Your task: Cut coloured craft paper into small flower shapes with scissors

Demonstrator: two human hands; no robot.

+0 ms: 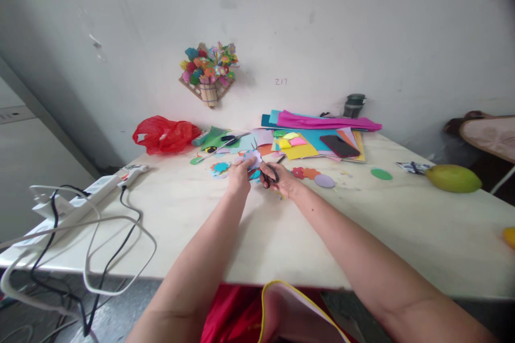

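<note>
My left hand pinches a pale lilac paper piece with a scalloped edge. Fingers of my right hand are closed round the dark handles of a pair of scissors, whose blades are parted beside the lilac piece. Blue paper flowers lie just left of my left hand. Right of my right hand are a red paper flower, an orange one and a lilac paper oval.
Coloured sheets and a phone lie behind. A red plastic bag and another pair of scissors are back left. Power strips with cables line the left edge; a green-yellow fruit rests at right.
</note>
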